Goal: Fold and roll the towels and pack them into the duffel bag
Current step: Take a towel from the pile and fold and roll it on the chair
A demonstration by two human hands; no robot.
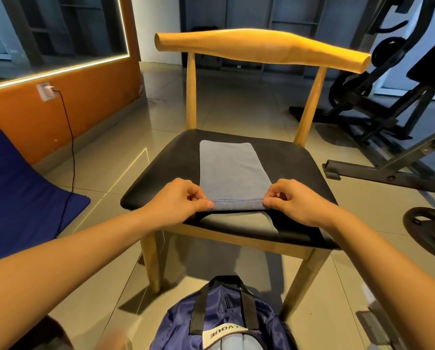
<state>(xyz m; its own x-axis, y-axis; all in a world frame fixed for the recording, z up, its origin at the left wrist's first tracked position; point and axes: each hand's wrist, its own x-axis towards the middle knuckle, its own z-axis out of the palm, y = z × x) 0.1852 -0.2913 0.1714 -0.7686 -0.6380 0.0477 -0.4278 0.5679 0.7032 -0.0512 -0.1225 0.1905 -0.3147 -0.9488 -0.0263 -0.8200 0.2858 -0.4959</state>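
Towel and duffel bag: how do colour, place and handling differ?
The towel is pale grey-blue, the duffel bag dark blue. The towel lies on the chair seat, the bag on the floor. The left hand and right hand pinch the towel; neither touches the bag. Both are fabric.

In the middle of the frame I see a wooden chair (261,46) with a black seat (166,173). At upper left there is an orange wall (22,117) with a lit-edged mirror (47,34). From a wall socket (43,90) a black cable (73,152) hangs down beside a blue mat (14,193). At right stand black gym machines (377,97), and a weight plate (430,236) lies on the tiled floor (236,102).
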